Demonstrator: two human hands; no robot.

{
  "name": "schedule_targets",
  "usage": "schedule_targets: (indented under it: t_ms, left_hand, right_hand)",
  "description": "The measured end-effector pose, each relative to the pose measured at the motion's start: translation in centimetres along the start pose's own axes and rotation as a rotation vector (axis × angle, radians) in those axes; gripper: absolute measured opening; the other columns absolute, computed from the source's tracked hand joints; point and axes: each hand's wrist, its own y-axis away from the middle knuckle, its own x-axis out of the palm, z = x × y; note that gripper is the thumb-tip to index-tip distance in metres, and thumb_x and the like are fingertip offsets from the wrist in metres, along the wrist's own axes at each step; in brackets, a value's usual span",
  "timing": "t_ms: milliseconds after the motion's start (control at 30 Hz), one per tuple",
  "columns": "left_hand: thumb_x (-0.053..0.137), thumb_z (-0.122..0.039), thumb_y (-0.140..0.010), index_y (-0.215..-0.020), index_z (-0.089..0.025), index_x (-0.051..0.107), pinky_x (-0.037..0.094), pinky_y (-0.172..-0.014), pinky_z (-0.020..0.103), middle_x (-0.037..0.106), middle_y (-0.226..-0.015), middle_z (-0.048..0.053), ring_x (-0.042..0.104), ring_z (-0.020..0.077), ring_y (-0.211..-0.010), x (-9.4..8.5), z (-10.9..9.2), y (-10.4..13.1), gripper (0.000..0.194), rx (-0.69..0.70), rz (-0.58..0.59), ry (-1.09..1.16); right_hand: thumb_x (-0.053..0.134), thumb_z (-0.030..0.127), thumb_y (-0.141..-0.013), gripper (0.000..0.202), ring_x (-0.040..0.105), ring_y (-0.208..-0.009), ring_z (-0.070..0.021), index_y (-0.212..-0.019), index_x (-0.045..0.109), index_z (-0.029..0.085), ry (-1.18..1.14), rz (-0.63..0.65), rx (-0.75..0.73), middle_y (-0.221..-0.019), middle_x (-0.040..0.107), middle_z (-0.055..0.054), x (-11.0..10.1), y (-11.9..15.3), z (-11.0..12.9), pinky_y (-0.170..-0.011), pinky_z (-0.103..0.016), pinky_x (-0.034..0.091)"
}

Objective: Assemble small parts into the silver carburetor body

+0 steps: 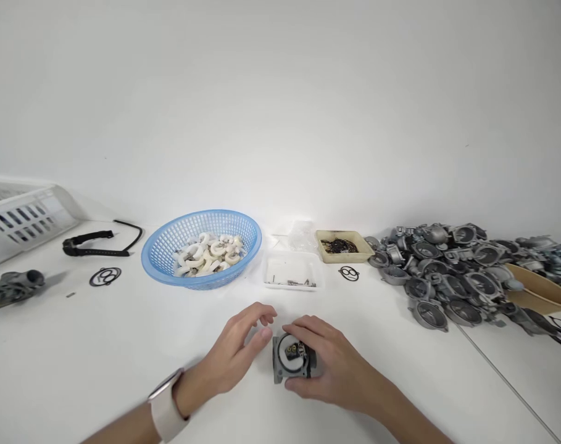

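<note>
A grey metal carburetor body [276, 364] rests on the white table, its round cavity facing up. Inside the cavity are a white curved float [287, 360] and two small brass-coloured parts. My right hand [329, 364] grips the body from the right, thumb at the near side and fingers at the far side. Just left of the body is my left hand [241, 348], fingers curved and apart from the thumb, with nothing in it. A watch with a pale band [168, 412] is on my left wrist.
Behind stand a blue basket [201, 283] of white floats, a white tray [293, 266] of small pins and a cream tray [368, 250] of black rings. Metal bodies [440, 277] pile up at right. Gaskets [105, 276], a black watch [95, 243] and a white crate [25, 216] lie left.
</note>
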Motion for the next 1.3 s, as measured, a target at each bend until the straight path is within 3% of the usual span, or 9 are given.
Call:
schedule_targets:
  t_ms: [133,267,433,633,867,1000,1200,1300]
  left_hand:
    - [0.034,-0.059,-0.111,-0.119,-0.023,0.062,0.048,-0.092,0.039,0.068,-0.107,0.008,0.062,0.0258,-0.100,0.0,-0.1,0.1,0.046,0.013,-0.004,-0.027]
    - [0.035,-0.055,-0.112,-0.124,-0.024,0.061,0.050,-0.093,0.038,0.069,-0.111,0.007,0.064,0.0253,-0.104,-0.3,-0.1,0.0,0.042,0.002,0.036,-0.112]
    - [0.038,-0.048,-0.113,-0.126,-0.026,0.061,0.052,-0.091,0.036,0.071,-0.111,0.005,0.067,0.0237,-0.103,-0.5,0.0,-0.1,0.035,-0.015,0.081,-0.169]
    - [0.051,-0.046,-0.109,-0.118,-0.025,0.065,0.052,-0.089,0.039,0.072,-0.111,0.005,0.068,0.0262,-0.102,0.0,0.2,-0.1,0.027,0.001,0.119,-0.264]
    - [0.059,-0.040,-0.106,-0.111,-0.024,0.067,0.051,-0.085,0.040,0.071,-0.103,0.004,0.067,0.0261,-0.094,0.5,0.3,0.0,0.019,0.032,0.145,-0.384]
    - [0.062,-0.038,-0.104,-0.111,-0.025,0.066,0.050,-0.088,0.041,0.071,-0.104,0.003,0.067,0.0260,-0.097,0.5,0.4,0.2,0.016,0.057,0.155,-0.394]
    - [0.056,-0.038,-0.107,-0.115,-0.025,0.065,0.049,-0.087,0.043,0.070,-0.106,0.004,0.066,0.0277,-0.098,0.7,1.5,0.1,0.017,0.108,0.156,-0.376]
    - [0.055,-0.037,-0.108,-0.115,-0.025,0.066,0.050,-0.086,0.044,0.070,-0.106,0.005,0.066,0.0285,-0.097,0.6,1.7,0.1,0.018,0.135,0.153,-0.396]
  right_hand:
    - [0.085,0.024,-0.075,0.055,0.065,-0.111,-0.0251,-0.128,0.067,0.023,0.027,0.006,0.001,-0.122,0.069,-0.004,-0.7,-0.2,0.6,-0.097,-0.036,0.053]
    - [0.084,0.024,-0.074,0.054,0.065,-0.104,-0.0262,-0.126,0.069,0.023,0.159,0.057,-0.001,-0.114,0.070,-0.004,-2.5,0.2,1.0,-0.091,-0.037,0.054]
    - [0.079,0.025,-0.077,0.054,0.067,-0.111,-0.0290,-0.130,0.069,0.026,0.245,0.089,0.128,-0.119,0.072,-0.005,-5.0,2.6,-0.1,-0.097,-0.040,0.055]
    - [0.074,0.043,-0.085,0.062,0.055,-0.142,-0.0379,-0.145,0.065,0.033,0.345,0.048,0.325,-0.150,0.063,-0.005,-7.7,7.7,-4.7,-0.116,-0.047,0.049]
    - [0.071,0.053,-0.083,0.065,0.051,-0.146,-0.0422,-0.147,0.065,0.039,0.523,0.022,0.544,-0.159,0.056,-0.003,-11.5,15.0,-12.7,-0.115,-0.054,0.051]
    - [0.069,0.048,-0.083,0.065,0.050,-0.147,-0.0404,-0.148,0.064,0.040,0.540,0.039,0.632,-0.158,0.056,-0.003,-13.5,18.4,-14.4,-0.113,-0.049,0.052]
    - [0.062,0.027,-0.074,0.070,0.058,-0.140,-0.0392,-0.144,0.068,0.031,0.583,0.052,0.721,-0.154,0.061,-0.007,-17.2,20.2,-12.4,-0.106,-0.042,0.056]
    - [0.062,0.015,-0.071,0.067,0.065,-0.133,-0.0374,-0.135,0.075,0.029,0.647,-0.035,0.721,-0.144,0.069,-0.011,-18.6,21.7,-12.7,-0.101,-0.036,0.058]
